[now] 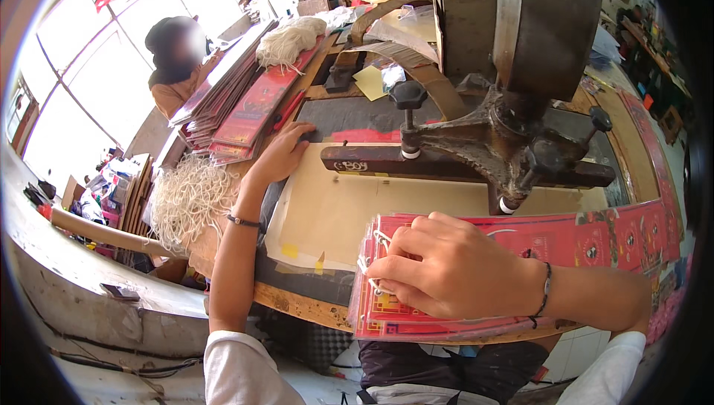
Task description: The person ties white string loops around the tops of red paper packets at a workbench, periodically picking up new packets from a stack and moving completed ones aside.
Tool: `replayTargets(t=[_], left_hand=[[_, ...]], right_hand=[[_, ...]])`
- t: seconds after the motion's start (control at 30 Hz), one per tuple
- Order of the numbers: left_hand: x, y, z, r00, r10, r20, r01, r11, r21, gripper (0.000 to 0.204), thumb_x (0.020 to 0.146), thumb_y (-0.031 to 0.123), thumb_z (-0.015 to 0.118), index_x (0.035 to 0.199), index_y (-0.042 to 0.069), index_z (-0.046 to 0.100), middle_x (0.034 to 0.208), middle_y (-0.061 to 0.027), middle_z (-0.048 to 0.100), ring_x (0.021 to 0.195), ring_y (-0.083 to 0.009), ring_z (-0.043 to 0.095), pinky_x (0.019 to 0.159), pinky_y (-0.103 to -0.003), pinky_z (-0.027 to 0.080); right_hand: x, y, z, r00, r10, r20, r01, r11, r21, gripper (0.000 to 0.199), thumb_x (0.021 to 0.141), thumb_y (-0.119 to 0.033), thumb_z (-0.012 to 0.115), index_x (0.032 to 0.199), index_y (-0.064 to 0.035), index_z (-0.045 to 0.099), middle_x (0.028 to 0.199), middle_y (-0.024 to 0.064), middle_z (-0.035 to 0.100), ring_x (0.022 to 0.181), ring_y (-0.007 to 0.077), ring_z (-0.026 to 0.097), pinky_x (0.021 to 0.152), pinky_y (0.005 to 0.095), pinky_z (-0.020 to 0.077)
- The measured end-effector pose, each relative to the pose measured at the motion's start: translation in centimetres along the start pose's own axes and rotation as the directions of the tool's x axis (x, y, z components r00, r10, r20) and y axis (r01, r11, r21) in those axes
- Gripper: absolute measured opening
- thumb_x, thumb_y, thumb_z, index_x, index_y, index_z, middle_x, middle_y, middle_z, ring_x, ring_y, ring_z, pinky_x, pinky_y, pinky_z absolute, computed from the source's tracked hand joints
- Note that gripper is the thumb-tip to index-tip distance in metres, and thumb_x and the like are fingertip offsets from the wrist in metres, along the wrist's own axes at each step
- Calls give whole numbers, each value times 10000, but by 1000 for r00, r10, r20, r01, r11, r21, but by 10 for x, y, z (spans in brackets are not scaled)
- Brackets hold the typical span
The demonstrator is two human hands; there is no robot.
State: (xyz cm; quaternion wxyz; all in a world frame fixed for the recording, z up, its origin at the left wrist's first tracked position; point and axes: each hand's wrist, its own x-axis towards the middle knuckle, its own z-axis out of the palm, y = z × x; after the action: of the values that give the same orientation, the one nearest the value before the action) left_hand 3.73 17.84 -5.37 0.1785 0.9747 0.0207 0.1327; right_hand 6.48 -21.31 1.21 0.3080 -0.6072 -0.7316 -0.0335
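Note:
My left hand (285, 152) rests at the left edge of the press bed, fingers stretched out over the dark board (335, 116) and holding nothing. Closed over the left end of long red printed sheets in clear plastic (580, 238), my right hand (439, 264) pinches a white cord (381, 241) that loops out at their end. Those sheets lie stacked along the near edge of the bed. Beyond them a cream board (297, 219) lies flat, with bits of yellow tape. Above it stands the dark metal bar (372, 163) of a press head (513, 119).
On the left lie a tangled heap of white cords (195, 200) and stacked red printed sheets (253, 111), with a bundle of white cord (290, 40) on top. A black knob (408, 95) sticks up from the press. Another person (175, 55) sits at the far left.

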Motion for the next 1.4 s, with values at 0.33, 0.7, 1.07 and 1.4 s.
replayTargets(t=[0.33, 0.7, 1.07, 1.4], left_hand=[[2, 1, 4, 996, -14, -87, 19, 998, 61, 359, 959, 117, 544, 1293, -11, 513, 1378, -210, 499, 1330, -386, 451, 1099, -418, 375], [-1, 5, 4, 982, -148, -120, 142, 988, -56, 317, 957, 121, 566, 1252, 22, 505, 1267, -207, 606, 1234, -373, 553, 1025, -425, 427], [-2, 0, 2, 989, -100, -108, 100, 995, -14, 341, 943, 82, 552, 1269, 38, 467, 1259, -197, 601, 1241, -357, 555, 1030, -423, 424], [-2, 3, -5, 997, -65, -35, 66, 998, 7, 264, 942, 109, 569, 1182, 6, 539, 1227, -196, 606, 1184, -358, 576, 998, -430, 437]], right_hand=[[0, 1, 3, 998, -3, -60, 4, 1000, 13, 199, 854, -180, 692, 1037, -105, 676, 838, 48, 596, 767, 236, 589, 725, 368, 481], [0, 2, 4, 998, 6, -66, -4, 999, 31, 252, 801, -148, 724, 1048, -125, 681, 824, 34, 585, 746, 229, 574, 708, 368, 464], [2, 0, -3, 1000, 10, 16, -10, 1000, 14, 204, 874, -210, 673, 1029, -79, 664, 860, 64, 607, 817, 257, 616, 750, 386, 502], [3, 3, 6, 997, 7, -74, -5, 999, 36, 169, 850, -148, 708, 1019, -140, 715, 777, 19, 555, 708, 216, 547, 662, 363, 449]])
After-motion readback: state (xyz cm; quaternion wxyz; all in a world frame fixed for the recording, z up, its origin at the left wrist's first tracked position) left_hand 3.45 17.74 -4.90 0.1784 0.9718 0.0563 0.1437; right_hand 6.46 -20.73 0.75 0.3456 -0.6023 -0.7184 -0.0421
